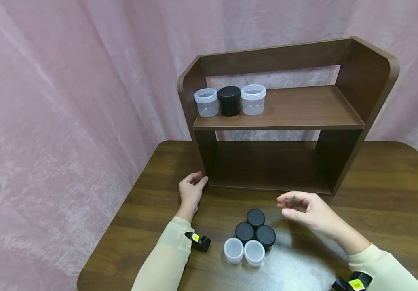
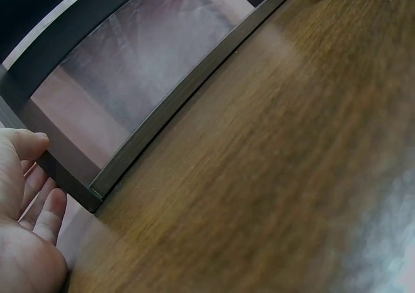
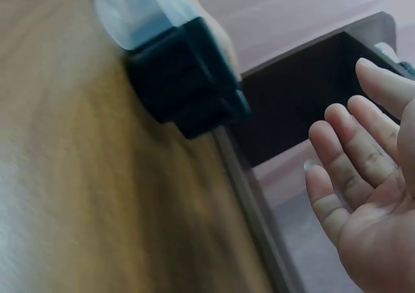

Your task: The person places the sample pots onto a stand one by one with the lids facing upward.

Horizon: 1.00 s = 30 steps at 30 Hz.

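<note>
My left hand (image 1: 191, 192) is at the lower left front corner of a brown wooden shelf unit (image 1: 278, 62). Its thumb and fingers lie on either side of the side panel's edge, pinching it, as the left wrist view also shows. My right hand (image 1: 309, 212) hovers over the table with fingers spread and slightly bent, holding nothing. Left of it, three black jars (image 1: 255, 217) and two clear plastic jars (image 1: 233, 249) with whitish lids stand bunched together. On the upper shelf, a black jar (image 1: 229, 101) stands between a left clear jar (image 1: 207, 102) and a right clear jar (image 1: 253, 100).
The shelf unit stands toward the back of a brown wood-grain table (image 1: 136, 202). Its lower board (image 1: 267, 165) lies just above the tabletop. Pink velvety curtain (image 1: 67, 101) hangs behind and to the left. Small black devices are strapped to both wrists.
</note>
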Available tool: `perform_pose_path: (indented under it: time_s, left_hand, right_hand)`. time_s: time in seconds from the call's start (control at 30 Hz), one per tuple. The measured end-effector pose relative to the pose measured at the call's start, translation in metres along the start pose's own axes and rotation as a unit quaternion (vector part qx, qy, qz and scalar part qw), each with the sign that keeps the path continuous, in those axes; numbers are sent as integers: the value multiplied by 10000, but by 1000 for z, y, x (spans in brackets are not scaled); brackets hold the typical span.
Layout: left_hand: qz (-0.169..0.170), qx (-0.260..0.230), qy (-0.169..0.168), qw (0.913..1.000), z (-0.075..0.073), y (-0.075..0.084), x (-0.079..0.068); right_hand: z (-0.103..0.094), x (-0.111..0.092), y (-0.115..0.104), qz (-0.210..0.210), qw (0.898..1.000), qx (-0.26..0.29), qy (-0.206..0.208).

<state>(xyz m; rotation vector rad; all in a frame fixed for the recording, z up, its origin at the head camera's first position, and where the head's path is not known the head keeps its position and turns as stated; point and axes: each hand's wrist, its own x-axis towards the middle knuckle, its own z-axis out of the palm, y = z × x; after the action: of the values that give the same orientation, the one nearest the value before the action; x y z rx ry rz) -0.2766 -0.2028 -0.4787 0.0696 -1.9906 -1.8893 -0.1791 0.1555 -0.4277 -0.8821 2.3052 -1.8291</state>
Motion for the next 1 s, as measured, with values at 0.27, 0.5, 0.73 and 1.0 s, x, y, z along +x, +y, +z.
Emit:
perform_pose_path:
  time_s: [0.27,0.5,0.73,1.0]
  left_hand:
    - [36,-65,248,9997,0,-7,-1]
    - [91,-53,223,9997,0,-7,2]
    - [46,-8,117,9999,0,-5,3]
    - [93,136,13,9999,1,11,-3]
  right_hand:
    - [14,2,17,-198,9958,208,-875]
    - [21,4,21,-428,9860,630,-1485]
    - [25,3,26,-227,9853,440,-1637]
    - [28,1,29,-25,9825,332,-1831]
